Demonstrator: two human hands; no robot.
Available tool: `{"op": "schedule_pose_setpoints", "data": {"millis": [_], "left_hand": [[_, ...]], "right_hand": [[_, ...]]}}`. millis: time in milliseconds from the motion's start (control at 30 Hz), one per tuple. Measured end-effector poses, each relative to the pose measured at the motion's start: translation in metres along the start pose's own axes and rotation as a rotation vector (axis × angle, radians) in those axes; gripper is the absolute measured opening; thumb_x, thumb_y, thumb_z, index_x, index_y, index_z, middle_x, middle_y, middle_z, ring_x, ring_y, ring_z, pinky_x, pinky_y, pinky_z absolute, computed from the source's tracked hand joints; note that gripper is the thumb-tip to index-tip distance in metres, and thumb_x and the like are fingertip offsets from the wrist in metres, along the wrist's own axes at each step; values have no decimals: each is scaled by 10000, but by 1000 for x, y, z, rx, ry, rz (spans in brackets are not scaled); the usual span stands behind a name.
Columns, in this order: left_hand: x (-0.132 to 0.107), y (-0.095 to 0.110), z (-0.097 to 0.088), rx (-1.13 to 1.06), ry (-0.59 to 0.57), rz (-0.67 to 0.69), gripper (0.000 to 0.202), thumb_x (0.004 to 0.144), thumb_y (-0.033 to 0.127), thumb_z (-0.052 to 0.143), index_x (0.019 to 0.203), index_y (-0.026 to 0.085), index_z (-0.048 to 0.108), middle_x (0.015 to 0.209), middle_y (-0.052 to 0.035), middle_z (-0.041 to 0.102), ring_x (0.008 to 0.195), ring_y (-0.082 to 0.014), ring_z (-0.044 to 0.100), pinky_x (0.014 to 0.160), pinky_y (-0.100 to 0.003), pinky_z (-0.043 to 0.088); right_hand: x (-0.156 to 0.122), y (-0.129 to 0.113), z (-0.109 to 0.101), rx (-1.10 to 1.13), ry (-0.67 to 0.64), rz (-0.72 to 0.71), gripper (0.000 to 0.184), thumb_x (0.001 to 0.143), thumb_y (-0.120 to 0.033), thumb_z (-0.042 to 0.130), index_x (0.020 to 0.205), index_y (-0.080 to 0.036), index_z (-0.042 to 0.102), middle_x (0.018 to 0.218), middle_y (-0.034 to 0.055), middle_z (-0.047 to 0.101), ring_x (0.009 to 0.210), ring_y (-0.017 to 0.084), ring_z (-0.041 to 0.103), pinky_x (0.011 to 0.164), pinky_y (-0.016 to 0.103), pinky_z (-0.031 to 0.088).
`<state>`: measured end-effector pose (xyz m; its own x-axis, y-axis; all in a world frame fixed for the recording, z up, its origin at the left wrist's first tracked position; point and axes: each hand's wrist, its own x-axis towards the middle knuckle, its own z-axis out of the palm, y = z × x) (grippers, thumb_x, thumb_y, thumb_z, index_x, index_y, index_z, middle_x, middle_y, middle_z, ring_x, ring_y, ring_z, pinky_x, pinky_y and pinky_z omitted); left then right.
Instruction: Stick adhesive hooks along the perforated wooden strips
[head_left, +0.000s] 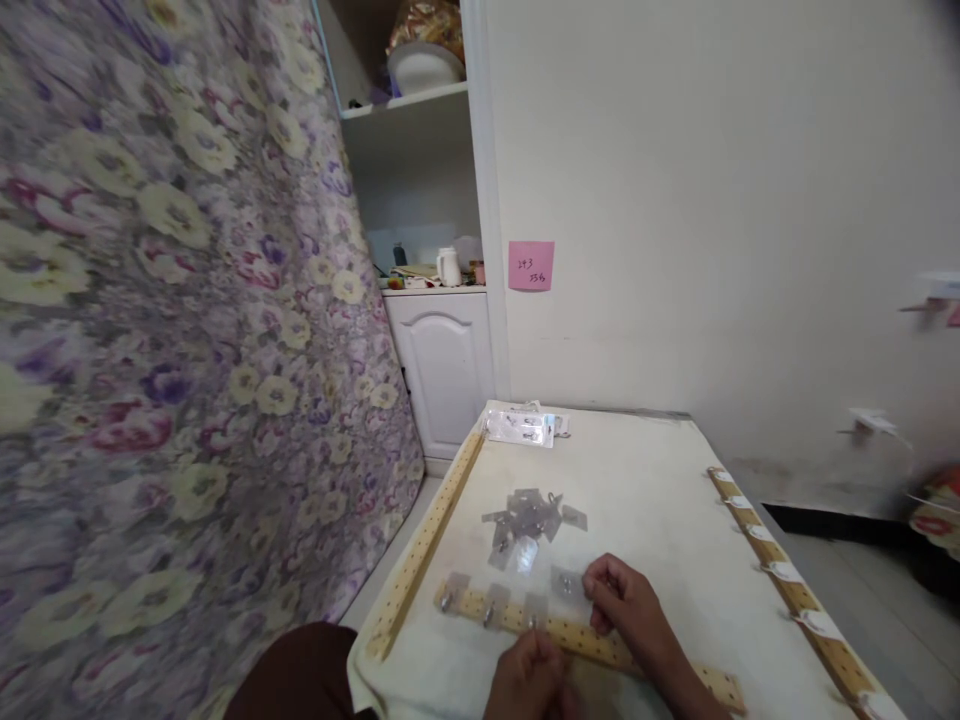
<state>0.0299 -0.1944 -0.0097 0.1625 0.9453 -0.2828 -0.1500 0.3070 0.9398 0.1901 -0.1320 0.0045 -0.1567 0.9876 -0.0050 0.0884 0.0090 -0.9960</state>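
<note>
- My right hand [626, 605] sits at about 5 o'clock on the table [660, 500]. Its fingers are bent and the tips touch the edge of a small clear packet [566, 583]. I cannot tell whether they actually pinch it.
- My left hand [529, 680] is at 6 o'clock, right at the near edge, curled loosely over the short pegged strip [577, 632]. Whether it holds anything is hidden from me.
- The short pegged strip lies across the table in front of me, running from 7 o'clock toward 5 o'clock. Three hung packets [495, 600] with small metal bits sit on its left part.
- The clear packet lies just above that strip, beside the last hung one.
- A loose pile of packets [532, 520] rests near the table's centre, toward 12 o'clock from my hands.
- A long pegged strip [435, 535] runs along the 9 o'clock edge.
- Another tagged strip [787, 590], carrying white tags, runs along the 3 o'clock edge.
- A shiny bag [521, 428] lies at the far edge, about 11 o'clock.
- Beyond it, a pink note [531, 265] is stuck on the wall.
- A flowered cloth [187, 300] hangs at 9 o'clock, beside a white cupboard [442, 360].
</note>
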Motion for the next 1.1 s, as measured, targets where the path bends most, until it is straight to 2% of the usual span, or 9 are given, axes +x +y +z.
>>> {"op": "schedule_pose_setpoints", "data": {"millis": [100,267,367,500,600,700,833,967,1100], "left_hand": [[0,21,10,-151,-6,-13,317,692,491,581,704,200,457,438,25,604,283,-77,451,316,-172,187],[0,45,21,-386,153,-39,302,749,458,563,795,167,498,506,24,617,328,-56,487,344,-150,227],[-1,50,24,-425,152,-26,252,750,396,591,768,164,494,526,15,624,358,-50,496,378,-148,267],[-1,48,23,-380,125,14,224,734,340,603,681,171,466,510,25,608,347,-43,486,368,-144,251],[-1,44,20,-327,115,31,253,714,379,604,666,170,470,507,28,608,330,-40,481,349,-142,239],[0,41,14,-215,122,52,277,717,426,577,665,186,450,477,33,603,295,-49,470,316,-144,198],[1,40,10,-4,124,104,245,751,411,531,671,194,450,411,40,578,255,-58,442,291,-150,161],[2,40,9,-136,109,31,255,740,406,538,642,192,441,424,48,575,272,-42,445,305,-144,175],[3,30,10,-262,86,-57,298,675,433,608,636,197,431,427,49,580,281,-49,461,312,-153,174]], "right_hand": [[-6,-9,-3,16,-14,-73,184,787,-371,535,740,-193,523,553,-21,596,550,142,580,538,232,454],[-14,-23,-11,-132,-36,-358,91,808,-261,538,754,-194,569,835,38,607,789,168,594,655,247,475],[-17,-26,-13,-207,-84,-494,87,822,-198,504,773,-200,575,908,54,588,873,171,580,696,244,475],[-22,-26,-13,-251,-123,-575,110,809,-141,492,767,-204,572,933,55,580,912,171,567,766,260,467],[-26,-27,-13,-265,-143,-562,132,787,-108,476,780,-203,568,995,60,571,938,174,556,783,265,460],[-28,-29,-16,-245,-147,-497,150,781,-110,442,819,-199,556,1035,60,558,799,145,560,671,242,458],[-22,-29,-19,-259,-49,-377,112,803,-195,459,816,-194,571,749,3,556,634,129,489,583,235,391],[-15,-21,-15,-168,-111,-241,114,799,-262,506,803,-184,589,623,-36,495,565,108,427,540,223,341],[-11,-7,-9,-27,-164,-176,150,756,-246,557,889,-181,576,733,-21,556,550,83,413,509,205,319]]}}
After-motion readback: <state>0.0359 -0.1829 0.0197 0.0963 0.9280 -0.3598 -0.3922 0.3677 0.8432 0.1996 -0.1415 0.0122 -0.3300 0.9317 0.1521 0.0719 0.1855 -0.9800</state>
